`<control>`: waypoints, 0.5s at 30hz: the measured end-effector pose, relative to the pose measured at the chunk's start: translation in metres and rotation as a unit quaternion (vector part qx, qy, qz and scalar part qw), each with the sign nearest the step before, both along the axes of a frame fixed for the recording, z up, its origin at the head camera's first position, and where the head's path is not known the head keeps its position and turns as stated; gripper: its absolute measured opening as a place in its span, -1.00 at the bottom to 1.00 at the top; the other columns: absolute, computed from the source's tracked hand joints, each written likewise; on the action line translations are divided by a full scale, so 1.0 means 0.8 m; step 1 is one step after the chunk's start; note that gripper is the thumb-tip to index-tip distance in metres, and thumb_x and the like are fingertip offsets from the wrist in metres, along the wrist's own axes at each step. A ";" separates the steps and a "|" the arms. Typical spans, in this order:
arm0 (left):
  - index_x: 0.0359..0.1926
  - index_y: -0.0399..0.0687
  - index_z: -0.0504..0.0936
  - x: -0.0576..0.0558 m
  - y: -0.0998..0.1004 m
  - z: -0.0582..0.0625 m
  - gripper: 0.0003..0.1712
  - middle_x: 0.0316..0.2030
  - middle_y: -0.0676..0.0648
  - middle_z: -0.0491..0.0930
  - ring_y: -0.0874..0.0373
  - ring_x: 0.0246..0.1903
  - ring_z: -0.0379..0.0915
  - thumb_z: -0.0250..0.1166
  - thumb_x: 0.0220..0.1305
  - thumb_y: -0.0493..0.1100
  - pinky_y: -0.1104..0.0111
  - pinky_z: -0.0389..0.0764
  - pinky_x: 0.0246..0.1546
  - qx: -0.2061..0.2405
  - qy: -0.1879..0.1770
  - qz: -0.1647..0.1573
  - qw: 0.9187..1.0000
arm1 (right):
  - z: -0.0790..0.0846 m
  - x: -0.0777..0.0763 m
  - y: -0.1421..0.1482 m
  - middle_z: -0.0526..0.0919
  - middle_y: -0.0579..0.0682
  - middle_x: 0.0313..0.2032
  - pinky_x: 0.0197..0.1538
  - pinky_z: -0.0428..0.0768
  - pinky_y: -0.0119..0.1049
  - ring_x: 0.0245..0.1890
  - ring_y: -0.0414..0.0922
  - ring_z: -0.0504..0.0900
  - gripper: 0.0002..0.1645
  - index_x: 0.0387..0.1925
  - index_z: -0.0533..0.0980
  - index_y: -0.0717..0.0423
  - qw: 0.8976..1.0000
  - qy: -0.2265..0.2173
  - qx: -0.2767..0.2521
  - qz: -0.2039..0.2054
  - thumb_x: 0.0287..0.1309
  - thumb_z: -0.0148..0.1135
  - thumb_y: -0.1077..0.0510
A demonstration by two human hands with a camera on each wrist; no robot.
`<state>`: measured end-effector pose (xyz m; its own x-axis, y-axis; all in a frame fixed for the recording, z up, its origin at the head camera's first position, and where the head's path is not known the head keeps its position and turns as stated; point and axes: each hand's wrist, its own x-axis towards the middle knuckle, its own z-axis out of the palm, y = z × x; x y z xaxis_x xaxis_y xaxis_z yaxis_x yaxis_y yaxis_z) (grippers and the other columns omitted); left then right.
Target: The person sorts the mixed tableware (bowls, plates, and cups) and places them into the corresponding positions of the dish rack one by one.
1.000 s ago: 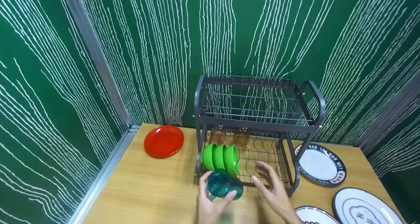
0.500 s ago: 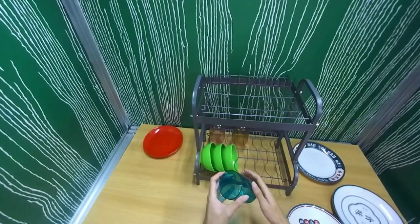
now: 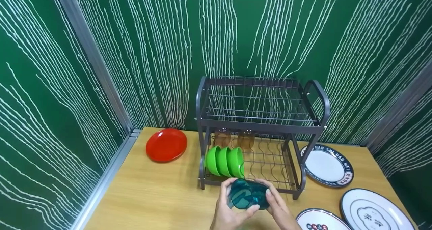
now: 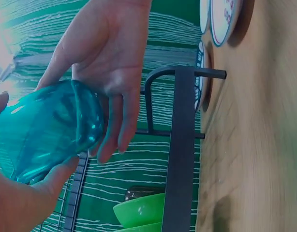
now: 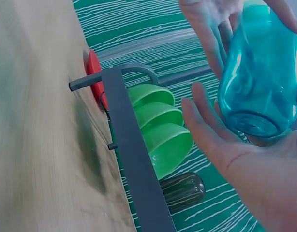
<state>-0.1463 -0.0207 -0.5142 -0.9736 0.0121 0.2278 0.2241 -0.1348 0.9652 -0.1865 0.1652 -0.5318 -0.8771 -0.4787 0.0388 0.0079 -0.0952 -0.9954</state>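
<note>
A translucent teal cup (image 3: 249,194) lies tilted on its side between both hands, in front of the dish rack (image 3: 260,123). My left hand (image 3: 229,208) grips its left end, fingers behind and thumb along the lower side. At the other end my right hand (image 3: 278,206) holds the cup's base, with fingers around the back. The right wrist view shows the base of the teal cup (image 5: 259,72) against the right palm (image 5: 255,159). Three green bowls (image 3: 224,162) lean on edge together in the rack's lower tier, just beyond the hands.
Two amber glasses (image 3: 246,139) stand at the back of the lower tier. A red plate (image 3: 166,145) lies left of the rack. To the right are a dark-rimmed white plate (image 3: 325,166), a patterned white plate (image 3: 374,211) and another plate (image 3: 320,220) at the front.
My right hand has come leftward from beside the rack and taken hold of the cup, which my left hand held alone. The cup has moved slightly right and turned more sideways.
</note>
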 end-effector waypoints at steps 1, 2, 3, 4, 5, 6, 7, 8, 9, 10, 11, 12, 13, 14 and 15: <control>0.31 0.15 0.15 -0.001 0.000 -0.003 -0.07 0.15 0.05 0.43 0.08 0.09 0.41 0.48 -0.02 -0.20 0.29 0.52 0.03 -0.013 -0.006 -0.005 1.000 | 0.000 0.000 0.002 0.02 0.24 0.35 0.16 0.46 -0.05 0.20 0.04 0.34 -0.40 0.42 -0.02 0.11 1.000 -0.002 0.000 -0.006 0.51 -0.44 -0.07; 0.32 0.20 0.14 -0.001 -0.001 -0.005 -0.06 0.16 0.07 0.42 0.10 0.09 0.40 0.49 -0.02 -0.16 0.30 0.52 0.03 -0.028 -0.005 -0.008 1.000 | 0.001 0.000 0.003 0.00 0.26 0.36 0.15 0.46 -0.04 0.20 0.04 0.35 -0.41 0.42 -0.02 0.12 1.000 0.003 -0.003 -0.010 0.51 -0.43 -0.04; 0.33 0.23 0.14 0.000 -0.001 -0.005 -0.05 0.17 0.08 0.40 0.10 0.09 0.40 0.49 -0.02 -0.13 0.31 0.52 0.03 -0.040 -0.002 -0.013 0.999 | 0.001 0.000 0.004 0.00 0.26 0.36 0.15 0.47 -0.04 0.19 0.01 0.37 -0.42 0.42 -0.01 0.13 1.000 0.007 -0.008 -0.015 0.51 -0.41 -0.02; 0.33 0.25 0.15 0.000 -0.001 -0.005 -0.04 0.18 0.09 0.39 0.11 0.10 0.40 0.50 -0.03 -0.10 0.31 0.51 0.03 -0.050 0.002 -0.018 0.999 | 0.001 0.000 0.005 0.01 0.27 0.36 0.14 0.48 -0.05 0.20 -0.01 0.37 -0.43 0.42 0.00 0.14 1.000 0.015 -0.011 -0.020 0.51 -0.40 0.01; 0.33 0.28 0.16 0.001 -0.001 -0.006 -0.05 0.18 0.10 0.38 0.11 0.10 0.39 0.50 -0.03 -0.07 0.33 0.51 0.02 -0.062 0.006 -0.021 0.998 | 0.002 0.000 0.006 0.03 0.26 0.35 0.13 0.49 -0.09 0.19 -0.04 0.38 -0.45 0.41 0.02 0.14 0.999 0.021 -0.011 -0.029 0.51 -0.37 0.03; 0.31 0.29 0.18 0.001 -0.001 -0.007 -0.07 0.18 0.09 0.38 0.10 0.10 0.39 0.50 -0.04 -0.04 0.34 0.51 0.01 -0.070 0.012 -0.025 0.997 | 0.002 0.000 0.007 0.06 0.25 0.35 0.11 0.50 -0.10 0.19 -0.05 0.39 -0.47 0.40 0.04 0.16 0.999 0.031 -0.012 -0.039 0.51 -0.34 0.07; 0.30 0.28 0.21 0.002 -0.001 -0.007 -0.09 0.18 0.08 0.38 0.09 0.09 0.40 0.51 -0.05 -0.03 0.34 0.52 0.01 -0.076 0.018 -0.029 0.997 | 0.003 0.000 0.007 0.11 0.23 0.34 0.10 0.51 -0.11 0.18 -0.06 0.39 -0.49 0.38 0.08 0.16 0.998 0.042 -0.010 -0.051 0.50 -0.32 0.11; 0.27 0.28 0.23 0.002 0.000 -0.008 -0.10 0.17 0.07 0.38 0.08 0.09 0.40 0.52 -0.06 -0.01 0.34 0.52 0.00 -0.082 0.023 -0.030 0.996 | 0.004 0.000 0.007 0.16 0.21 0.32 0.09 0.52 -0.13 0.18 -0.06 0.40 -0.51 0.37 0.11 0.16 0.997 0.053 -0.004 -0.064 0.49 -0.28 0.14; 0.25 0.28 0.24 0.002 0.000 -0.009 -0.12 0.16 0.06 0.38 0.08 0.08 0.40 0.52 -0.07 0.01 0.34 0.53 -0.01 -0.087 0.024 -0.029 0.995 | 0.006 0.000 0.007 0.21 0.17 0.30 0.07 0.53 -0.16 0.17 -0.07 0.40 -0.53 0.35 0.15 0.15 0.995 0.063 0.005 -0.080 0.48 -0.25 0.17; 0.23 0.29 0.24 0.002 0.001 -0.010 -0.13 0.15 0.06 0.38 0.08 0.08 0.40 0.52 -0.08 0.03 0.34 0.53 -0.02 -0.093 0.023 -0.027 0.995 | 0.007 0.001 0.007 0.27 0.13 0.28 0.05 0.55 -0.18 0.15 -0.07 0.42 -0.54 0.33 0.20 0.12 0.992 0.071 0.017 -0.098 0.47 -0.21 0.18; 0.22 0.29 0.24 0.002 0.001 -0.012 -0.13 0.14 0.06 0.38 0.08 0.07 0.40 0.52 -0.08 0.04 0.34 0.53 -0.03 -0.100 0.021 -0.023 0.995 | 0.009 0.001 0.006 0.33 0.09 0.25 0.02 0.57 -0.19 0.12 -0.06 0.44 -0.56 0.30 0.25 0.09 0.990 0.077 0.027 -0.117 0.45 -0.16 0.20; 0.22 0.28 0.23 0.002 0.002 -0.013 -0.12 0.14 0.06 0.38 0.08 0.07 0.39 0.53 -0.09 0.06 0.33 0.53 -0.03 -0.107 0.021 -0.018 0.994 | 0.011 0.001 0.005 0.36 0.09 0.22 -0.01 0.58 -0.17 0.09 -0.03 0.47 -0.57 0.28 0.28 0.08 0.987 0.085 0.032 -0.132 0.42 -0.12 0.22; 0.21 0.27 0.22 0.001 0.002 -0.015 -0.12 0.13 0.07 0.38 0.09 0.07 0.39 0.53 -0.10 0.08 0.32 0.53 -0.03 -0.115 0.020 -0.012 0.993 | 0.013 0.000 0.004 0.39 0.07 0.20 -0.04 0.59 -0.17 0.07 -0.02 0.49 -0.57 0.26 0.31 0.07 0.984 0.090 0.037 -0.147 0.40 -0.08 0.24; 0.20 0.26 0.22 0.001 0.003 -0.017 -0.12 0.12 0.08 0.38 0.10 0.06 0.38 0.52 -0.10 0.09 0.31 0.53 -0.04 -0.124 0.019 -0.005 0.992 | 0.015 0.000 0.003 0.41 0.06 0.18 -0.05 0.60 -0.18 0.05 -0.01 0.50 -0.57 0.25 0.34 0.06 0.982 0.096 0.043 -0.159 0.38 -0.04 0.25; 0.20 0.23 0.22 0.000 0.004 -0.019 -0.12 0.12 0.08 0.37 0.11 0.06 0.38 0.52 -0.10 0.10 0.30 0.53 -0.03 -0.133 0.021 0.003 0.991 | 0.017 0.000 0.001 0.42 0.06 0.16 -0.06 0.61 -0.19 0.03 -0.01 0.52 -0.57 0.23 0.35 0.05 0.979 0.097 0.046 -0.171 0.36 -0.01 0.26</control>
